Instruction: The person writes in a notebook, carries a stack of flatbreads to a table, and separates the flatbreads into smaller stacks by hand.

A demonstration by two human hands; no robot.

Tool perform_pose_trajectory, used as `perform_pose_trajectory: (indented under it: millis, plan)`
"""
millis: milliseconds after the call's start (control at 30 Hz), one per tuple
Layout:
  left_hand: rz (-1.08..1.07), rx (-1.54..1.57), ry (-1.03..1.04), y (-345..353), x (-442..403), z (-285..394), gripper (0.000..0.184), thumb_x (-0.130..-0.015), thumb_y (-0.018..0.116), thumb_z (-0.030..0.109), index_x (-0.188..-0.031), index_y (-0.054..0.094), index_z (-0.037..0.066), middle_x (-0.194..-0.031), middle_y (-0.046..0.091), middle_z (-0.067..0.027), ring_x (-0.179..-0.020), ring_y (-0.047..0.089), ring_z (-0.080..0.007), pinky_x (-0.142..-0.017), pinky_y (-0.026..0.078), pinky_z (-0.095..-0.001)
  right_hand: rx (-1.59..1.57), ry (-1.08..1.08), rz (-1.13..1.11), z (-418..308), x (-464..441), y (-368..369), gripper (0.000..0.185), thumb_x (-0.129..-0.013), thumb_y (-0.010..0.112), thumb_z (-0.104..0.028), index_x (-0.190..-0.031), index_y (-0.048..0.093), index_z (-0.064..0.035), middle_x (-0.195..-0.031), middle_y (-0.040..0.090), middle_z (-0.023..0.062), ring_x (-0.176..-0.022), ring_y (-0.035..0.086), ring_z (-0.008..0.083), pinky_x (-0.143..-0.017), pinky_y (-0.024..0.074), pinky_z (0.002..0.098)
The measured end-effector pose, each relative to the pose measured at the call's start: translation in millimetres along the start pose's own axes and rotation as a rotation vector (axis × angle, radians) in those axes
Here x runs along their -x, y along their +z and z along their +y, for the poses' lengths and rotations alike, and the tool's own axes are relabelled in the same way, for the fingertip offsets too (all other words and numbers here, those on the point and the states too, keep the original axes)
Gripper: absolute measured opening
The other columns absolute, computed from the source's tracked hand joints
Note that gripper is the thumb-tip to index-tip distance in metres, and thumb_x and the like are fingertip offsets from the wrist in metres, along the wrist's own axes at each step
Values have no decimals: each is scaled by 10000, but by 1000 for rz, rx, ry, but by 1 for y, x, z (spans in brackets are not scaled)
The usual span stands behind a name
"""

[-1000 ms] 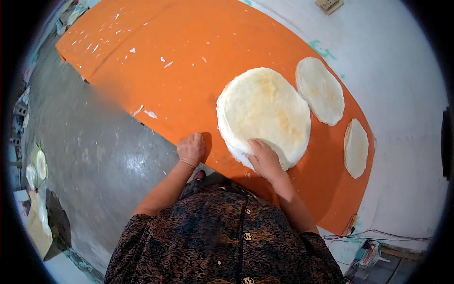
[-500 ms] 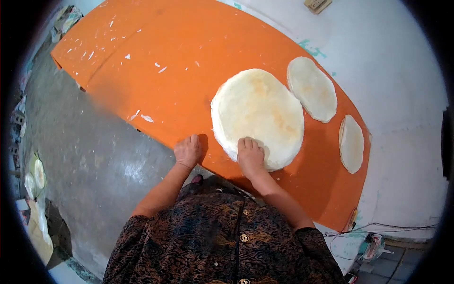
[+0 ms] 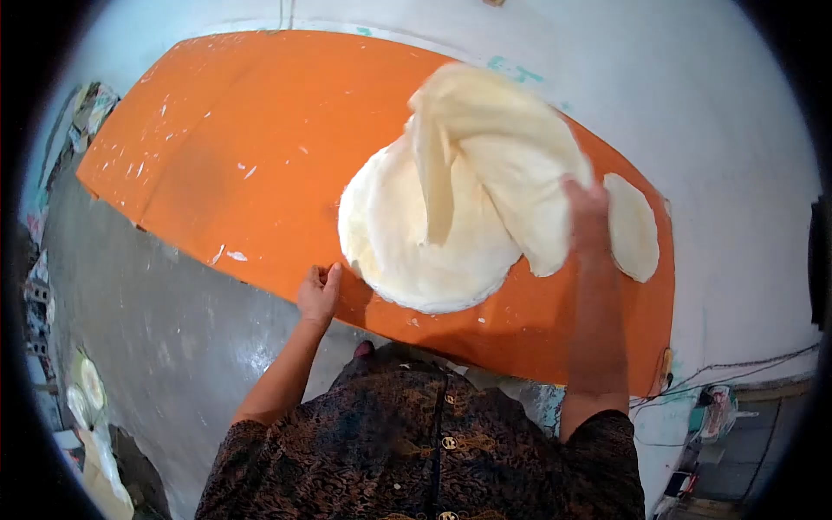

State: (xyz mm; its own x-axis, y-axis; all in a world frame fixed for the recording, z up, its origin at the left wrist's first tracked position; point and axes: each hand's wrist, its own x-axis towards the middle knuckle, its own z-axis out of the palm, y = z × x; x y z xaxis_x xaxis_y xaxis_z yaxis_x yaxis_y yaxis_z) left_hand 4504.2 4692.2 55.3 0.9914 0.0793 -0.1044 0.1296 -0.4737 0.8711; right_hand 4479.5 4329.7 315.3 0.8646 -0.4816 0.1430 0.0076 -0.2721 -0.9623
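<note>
A large round stack of thin, pale flatbreads (image 3: 373,251) lies near the front edge of the orange table. My right hand (image 3: 588,204), blurred by motion, grips the edge of one thin flatbread (image 3: 511,139). That sheet is lifted off the stack, folded and billowing to the upper right, partly still over the pile. My left hand (image 3: 319,295) rests at the table's front edge just left of the stack, fingers curled with the thumb up, and nothing shows in it. Farther right lies a small pale flatbread pile (image 3: 634,230), close to my right hand.
The orange table (image 3: 260,156) carries scattered white flakes at its left. A white wall (image 3: 693,104) runs behind it. Cables (image 3: 737,368) hang by its right corner. On the grey floor (image 3: 199,321) at left are bags (image 3: 87,390) and cardboard.
My right hand has moved up and right, peeling the top flatbread off the stack. The other pile behind is now covered by the raised sheet. My left hand stays near the edge.
</note>
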Motion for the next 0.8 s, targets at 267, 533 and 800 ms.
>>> perform_pose_trajectory:
  millis: [267,533,800]
  plan:
    - [-193,565,-320,30,-1,37,421,-773,600,368,-1012,457,52,-769,509,-27,-608,483,-97,-469,380,-219,-525,264,642,52,96,-211,438,-854,476,-173,-1235,362,10,-1175,483,136,-1035,504,272,-860,443,392]
    - [-136,550,-311,39,-17,20,266,-852,474,289,-932,451,37,-772,510,-50,-627,498,-127,-503,414,-257,-630,743,988,321,261,-296,396,-783,562,-169,-1118,471,22,-1047,543,144,-963,531,285,-781,460,429]
    - [124,376,-85,67,-3,37,357,-837,517,248,-1003,429,-56,-866,514,-168,-738,536,-237,-555,462,-334,916,-149,495,220,178,-168,519,-673,648,-145,-1130,451,0,-1069,523,183,-1007,492,346,-872,385,409]
